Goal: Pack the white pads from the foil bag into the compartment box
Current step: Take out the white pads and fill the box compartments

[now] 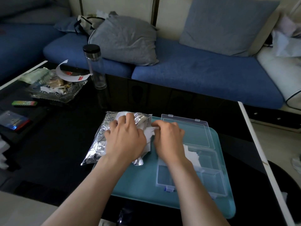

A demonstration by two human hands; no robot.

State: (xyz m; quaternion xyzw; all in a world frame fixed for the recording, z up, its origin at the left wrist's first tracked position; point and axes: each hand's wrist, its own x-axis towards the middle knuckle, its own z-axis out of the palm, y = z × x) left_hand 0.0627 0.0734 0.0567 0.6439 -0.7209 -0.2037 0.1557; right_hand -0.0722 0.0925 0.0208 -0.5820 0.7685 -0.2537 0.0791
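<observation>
Foil bag point(97, 144): lay left of the box, overlapping the tray point(138, 185); crinkly, probably slick.
Left hand point(125, 137): fingers curled over the bag, pinning it.
Right hand point(169, 137): fingertips pinched on a white pad point(150, 130) at the bag's right-hand mouth.
Pad handling: looked thin, soft and light; best taken by an edge.
Box point(211, 176): open on the tray, some pads already inside.

Open lid point(195, 132) behind compartment box point(164, 175), foil bag point(97, 144) just left
</observation>
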